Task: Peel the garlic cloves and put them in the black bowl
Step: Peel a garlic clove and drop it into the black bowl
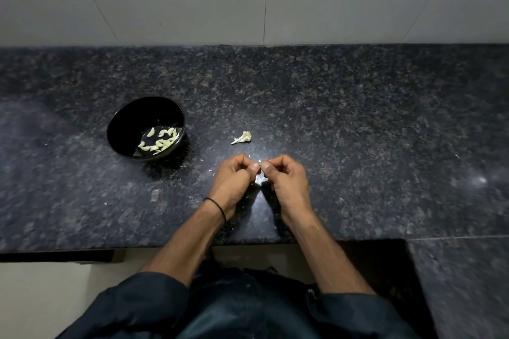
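A black bowl (129, 118) stands on the dark granite counter at the left, with several peeled pale cloves (161, 140) in its bottom. Right of it, over the counter's middle, my left hand (234, 176) and my right hand (286, 177) meet thumb to thumb, fingers curled. Between the thumbs they pinch a small garlic clove (259, 172), mostly hidden by the fingers. A bare garlic stem with its root end (242, 137) lies just beyond my hands.
Small flakes of garlic skin (210, 170) are scattered on the counter (358, 118) around my hands. A white tiled wall (248, 0) rises behind. The counter's front edge runs just below my wrists and steps down at the right.
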The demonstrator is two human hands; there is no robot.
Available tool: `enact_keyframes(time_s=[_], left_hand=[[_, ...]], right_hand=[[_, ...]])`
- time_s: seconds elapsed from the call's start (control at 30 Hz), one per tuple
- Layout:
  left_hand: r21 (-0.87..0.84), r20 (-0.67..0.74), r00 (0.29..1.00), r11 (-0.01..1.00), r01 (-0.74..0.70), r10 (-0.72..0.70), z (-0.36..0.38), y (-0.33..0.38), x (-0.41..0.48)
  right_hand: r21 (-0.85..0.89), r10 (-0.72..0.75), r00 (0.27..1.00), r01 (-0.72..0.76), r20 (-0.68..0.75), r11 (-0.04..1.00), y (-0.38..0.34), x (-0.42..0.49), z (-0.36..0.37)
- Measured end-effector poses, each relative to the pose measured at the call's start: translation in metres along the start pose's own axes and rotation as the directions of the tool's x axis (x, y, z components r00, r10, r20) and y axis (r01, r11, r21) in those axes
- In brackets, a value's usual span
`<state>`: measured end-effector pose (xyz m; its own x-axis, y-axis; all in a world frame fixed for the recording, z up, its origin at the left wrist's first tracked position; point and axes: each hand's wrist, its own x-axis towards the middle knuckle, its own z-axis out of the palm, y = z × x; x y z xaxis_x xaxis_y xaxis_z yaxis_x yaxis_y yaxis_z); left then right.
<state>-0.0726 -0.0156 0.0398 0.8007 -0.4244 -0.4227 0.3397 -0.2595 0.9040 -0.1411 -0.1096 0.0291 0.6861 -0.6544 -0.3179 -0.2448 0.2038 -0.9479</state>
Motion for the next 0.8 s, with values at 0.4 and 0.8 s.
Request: enact_keyframes(time_s=[0.4, 0.8], left_hand=[[0.208, -0.076, 0.992, 0.975, -0.081, 0.099, 0.001, -0.004, 0.003], [-0.089, 0.01, 0.999, 0.995, 0.036, -0.035, 0.007, 0.011, -0.01]], right_hand=[[0.236, 0.183, 0.983, -0.176, -0.01, 0.956, -0.005, -0.004, 0.004], [0.17, 0.085, 0.994, -0.073, -0.07, 0.983, -0.007, -0.005, 0.002]])
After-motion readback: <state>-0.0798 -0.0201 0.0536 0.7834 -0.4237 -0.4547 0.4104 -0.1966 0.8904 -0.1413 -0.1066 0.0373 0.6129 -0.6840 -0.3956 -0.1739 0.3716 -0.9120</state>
